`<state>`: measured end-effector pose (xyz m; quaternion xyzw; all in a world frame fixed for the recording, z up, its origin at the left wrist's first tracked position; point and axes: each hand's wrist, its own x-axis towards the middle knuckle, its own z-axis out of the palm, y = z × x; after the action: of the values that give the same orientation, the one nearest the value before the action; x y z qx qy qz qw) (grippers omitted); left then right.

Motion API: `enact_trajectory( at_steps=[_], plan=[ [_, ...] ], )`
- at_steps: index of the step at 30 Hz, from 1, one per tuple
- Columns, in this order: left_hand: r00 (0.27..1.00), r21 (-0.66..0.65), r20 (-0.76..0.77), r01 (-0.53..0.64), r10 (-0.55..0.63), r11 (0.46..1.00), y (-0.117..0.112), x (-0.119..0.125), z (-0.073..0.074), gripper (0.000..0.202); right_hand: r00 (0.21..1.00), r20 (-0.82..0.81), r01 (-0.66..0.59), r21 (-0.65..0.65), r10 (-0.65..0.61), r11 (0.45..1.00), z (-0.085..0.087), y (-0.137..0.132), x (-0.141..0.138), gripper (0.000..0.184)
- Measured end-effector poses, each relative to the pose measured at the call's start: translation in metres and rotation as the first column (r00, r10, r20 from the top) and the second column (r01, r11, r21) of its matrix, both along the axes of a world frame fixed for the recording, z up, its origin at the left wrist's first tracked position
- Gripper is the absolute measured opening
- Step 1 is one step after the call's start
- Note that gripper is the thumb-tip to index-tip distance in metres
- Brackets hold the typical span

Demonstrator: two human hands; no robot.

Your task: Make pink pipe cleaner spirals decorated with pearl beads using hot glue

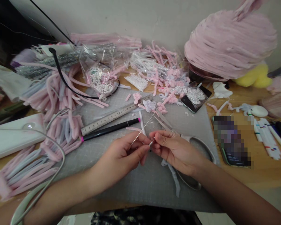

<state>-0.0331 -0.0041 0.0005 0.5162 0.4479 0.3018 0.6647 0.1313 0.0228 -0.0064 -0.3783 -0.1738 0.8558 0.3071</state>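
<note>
My left hand point(128, 151) is closed, its thumb and finger pinching a thin straight wire point(144, 126) that slants up and away to the right. A few tiny pearl beads point(151, 143) show on the wire between my fingertips. My right hand point(172, 147) meets the left there, thumb and fingers pinched at the bead end. Scissors point(202, 147) lie partly under my right hand and wrist. A pale blue fuzzy strip point(174, 178) hangs or lies just below it. Beyond my hands lie a pink fuzzy flower point(137, 97) and a pale blue one point(149, 106).
On the grey cutting mat point(103, 172) are a steel ruler point(110, 115) and a black marker point(110, 129). Bagged beads point(103, 82) and fuzzy stems point(58, 93) crowd the back and left. A phone point(231, 140) and white pens point(267, 137) lie right. A cable point(58, 168) crosses my left forearm.
</note>
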Motion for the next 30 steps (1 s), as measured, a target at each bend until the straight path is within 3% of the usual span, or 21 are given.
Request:
enact_trajectory(
  at_steps=[13, 30],
  plan=[
    [1.000, -0.002, -0.011, 0.005, -0.005, 1.000, 0.0000, 0.0008, 0.0025, 0.012, 1.000, -0.021, -0.011, -0.053, 0.010, 0.999, -0.0005, 0.0000, 0.0004, 0.019],
    [1.000, -0.030, -0.012, 0.003, -0.003, 1.000, -0.0005, -0.0001, 0.0024, 0.013, 0.999, -0.034, -0.021, -0.015, 0.021, 1.000, -0.0004, 0.0005, 0.0007, 0.017]
  ],
)
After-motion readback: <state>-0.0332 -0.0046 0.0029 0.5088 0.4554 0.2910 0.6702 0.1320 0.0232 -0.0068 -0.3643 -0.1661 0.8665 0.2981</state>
